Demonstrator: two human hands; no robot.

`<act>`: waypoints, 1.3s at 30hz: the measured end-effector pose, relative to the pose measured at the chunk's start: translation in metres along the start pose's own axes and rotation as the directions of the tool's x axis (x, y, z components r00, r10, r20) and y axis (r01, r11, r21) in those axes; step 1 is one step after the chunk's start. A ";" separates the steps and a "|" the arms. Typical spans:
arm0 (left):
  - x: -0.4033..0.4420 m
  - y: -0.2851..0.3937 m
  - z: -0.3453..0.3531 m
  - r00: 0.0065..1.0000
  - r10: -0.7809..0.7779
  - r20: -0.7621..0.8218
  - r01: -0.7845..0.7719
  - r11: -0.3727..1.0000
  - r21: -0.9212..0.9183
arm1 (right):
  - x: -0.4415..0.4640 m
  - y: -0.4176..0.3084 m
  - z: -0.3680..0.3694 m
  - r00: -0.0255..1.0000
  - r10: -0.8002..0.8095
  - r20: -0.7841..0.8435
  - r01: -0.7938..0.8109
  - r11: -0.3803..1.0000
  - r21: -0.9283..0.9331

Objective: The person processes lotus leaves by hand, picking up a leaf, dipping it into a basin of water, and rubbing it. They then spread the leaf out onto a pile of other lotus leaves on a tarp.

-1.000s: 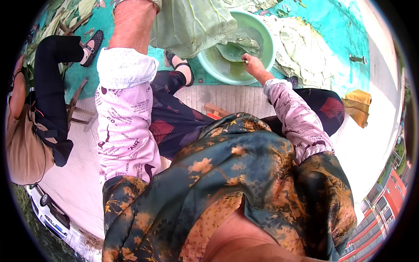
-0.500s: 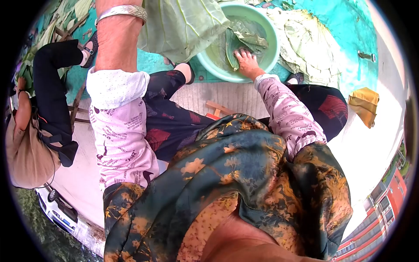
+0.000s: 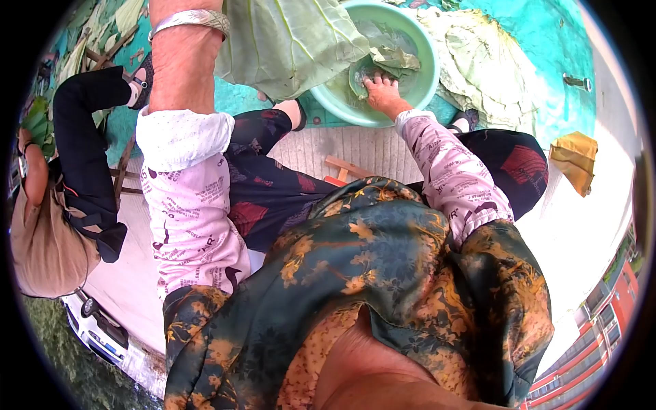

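My left forearm with a silver bracelet (image 3: 191,22) reaches up past the top edge, so my left hand is out of view. Beside that forearm hangs a broad pale green leaf (image 3: 287,48) with light veins; what holds its upper end is hidden. My right hand (image 3: 385,93) is over the near side of a light green basin (image 3: 430,85), fingertips in cloudy water. Its fingers are spread and touch a piece of green leaf at the water. A crumpled greyish-green leaf (image 3: 395,61) lies in the basin just beyond those fingers.
Large wilted leaves (image 3: 485,68) lie on the turquoise sheet (image 3: 564,48) right of the basin. A yellow-brown packet (image 3: 574,160) is at the right. On the left, another person in black trousers (image 3: 82,150) sits near more leaves. A wooden piece (image 3: 345,166) shows between my legs.
My right hand has shifted slightly left in the basin, and the leaf pieces there have moved. The hanging leaf has swung a little to the right. At far left, the other person's hand has moved.
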State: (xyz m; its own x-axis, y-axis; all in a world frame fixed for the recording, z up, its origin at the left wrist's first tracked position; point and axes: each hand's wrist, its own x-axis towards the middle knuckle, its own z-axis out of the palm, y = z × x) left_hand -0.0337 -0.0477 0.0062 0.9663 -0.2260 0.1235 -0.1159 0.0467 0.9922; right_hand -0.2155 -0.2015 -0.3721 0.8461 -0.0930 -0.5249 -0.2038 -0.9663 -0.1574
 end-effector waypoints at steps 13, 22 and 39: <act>0.004 0.004 -0.011 0.995 0.016 -0.095 -0.010 0.998 0.064 | 0.031 0.006 -0.122 0.962 0.272 -0.035 0.054 -0.064 0.996; 0.028 0.001 -0.021 0.978 -0.130 -0.164 0.125 0.991 -0.038 | 0.025 0.097 -0.033 0.862 0.456 0.222 0.042 -0.501 0.865; -0.003 0.006 -0.015 0.994 0.090 -0.060 -0.089 0.996 0.025 | 0.017 0.041 -0.055 0.962 0.034 0.273 -0.257 -0.236 0.937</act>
State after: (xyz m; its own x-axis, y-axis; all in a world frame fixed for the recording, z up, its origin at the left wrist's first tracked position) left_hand -0.0341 -0.0321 0.0117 0.9640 -0.1618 0.2112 -0.2070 0.0421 0.9774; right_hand -0.1820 -0.2562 -0.3416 0.6722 -0.0571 -0.7382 -0.6313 0.4766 -0.6118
